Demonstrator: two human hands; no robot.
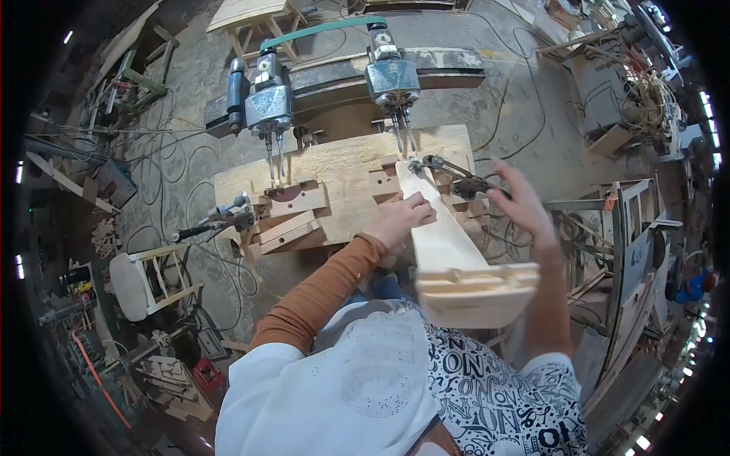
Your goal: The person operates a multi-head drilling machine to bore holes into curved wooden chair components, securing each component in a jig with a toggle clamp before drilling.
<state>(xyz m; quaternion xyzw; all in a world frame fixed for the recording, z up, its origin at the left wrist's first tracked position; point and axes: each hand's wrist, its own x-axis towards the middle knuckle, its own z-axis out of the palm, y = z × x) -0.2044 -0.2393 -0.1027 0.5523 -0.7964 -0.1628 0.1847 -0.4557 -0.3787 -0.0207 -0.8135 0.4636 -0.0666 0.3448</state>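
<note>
My left hand (401,220) holds the edge of a long pale wooden piece (449,239), its fingers bent over the near side. The piece's far end lies under a toggle clamp (460,178) on the plywood board (346,171), and a thick notched crosspiece (477,292) forms its near end. My right hand (521,201), slightly blurred, is raised at the clamp's handle end with fingers apart; whether they touch the handle is unclear. Above the far end of the piece, a twin-bit drill head (393,80) points down.
A second drill head (270,106) stands over the board's left part, near wooden blocks (293,209) and another toggle clamp (228,216). A chair-like wooden frame (156,281) is at the left. Cables lie on the floor. Wooden frames (631,228) stand at the right.
</note>
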